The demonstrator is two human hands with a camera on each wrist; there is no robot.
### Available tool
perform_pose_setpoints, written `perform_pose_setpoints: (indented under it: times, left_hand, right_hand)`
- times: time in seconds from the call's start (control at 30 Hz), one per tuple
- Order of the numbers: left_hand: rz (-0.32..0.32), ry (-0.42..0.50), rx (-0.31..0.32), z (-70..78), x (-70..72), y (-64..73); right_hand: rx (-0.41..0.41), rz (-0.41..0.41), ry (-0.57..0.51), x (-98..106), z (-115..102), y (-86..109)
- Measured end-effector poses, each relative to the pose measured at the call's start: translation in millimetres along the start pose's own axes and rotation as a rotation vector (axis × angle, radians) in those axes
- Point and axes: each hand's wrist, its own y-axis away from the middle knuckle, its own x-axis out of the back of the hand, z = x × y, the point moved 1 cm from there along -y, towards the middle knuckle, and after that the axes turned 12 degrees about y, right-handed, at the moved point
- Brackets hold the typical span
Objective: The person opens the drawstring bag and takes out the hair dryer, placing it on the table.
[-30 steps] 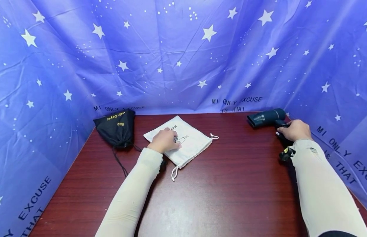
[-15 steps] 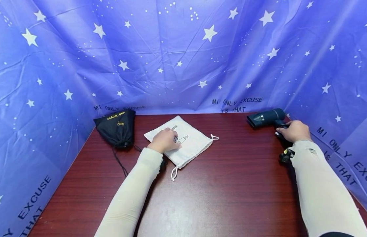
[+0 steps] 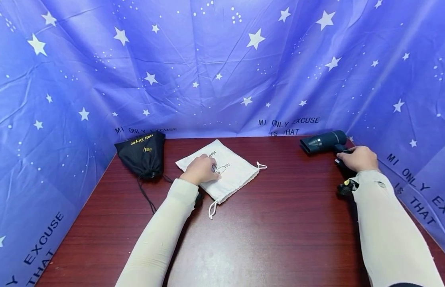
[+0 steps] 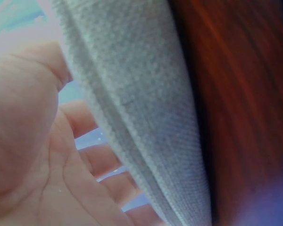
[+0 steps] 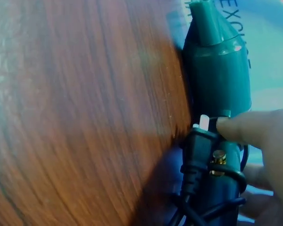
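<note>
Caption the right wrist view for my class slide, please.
Right hand gripping a hair dryer by its handle, black cord looped round it, plug alongside, wood-grain tabletop in frame.

So the curtain (image 3: pixel 193 52) is this bluish purple covered in white stars and little dots, plus black lettering. Table (image 3: pixel 272 239) is a dark reddish brown with streaky wood grain. One bag (image 3: pixel 238 163) is white with a black dryer drawing and white drawstrings; the other pouch (image 3: pixel 136 155) is black with yellow print. Hair dryer's (image 3: pixel 321 143) a dark teal, plug (image 5: pixel 198 146) black, sleeves (image 3: pixel 150 239) plain cream.
</note>
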Motion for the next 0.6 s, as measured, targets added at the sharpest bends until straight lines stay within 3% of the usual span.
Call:
perform_pose_setpoints:
  times: [0.2, 0.33, 0.43, 0.6]
  left_hand:
    - [0.012, 0.002, -0.009, -1.1, -0.7, -0.3]
    - [0.012, 0.001, -0.008, -1.8, -1.4, -1.1]
    - [0.005, 0.003, -0.004, -1.7, -1.0, -0.9]
    - [0.003, 0.028, 0.011, -2.8, 5.2, 0.4]
  right_hand:
    - [-0.134, 0.109, -0.061, 1, -17, 8.8]
    - [-0.17, 0.201, -0.141, 3, -38, 14.6]
    - [-0.138, 0.256, -0.165, 5, -58, 18.5]
    - [0.02, 0.301, -0.168, 7, -105, 30.3]
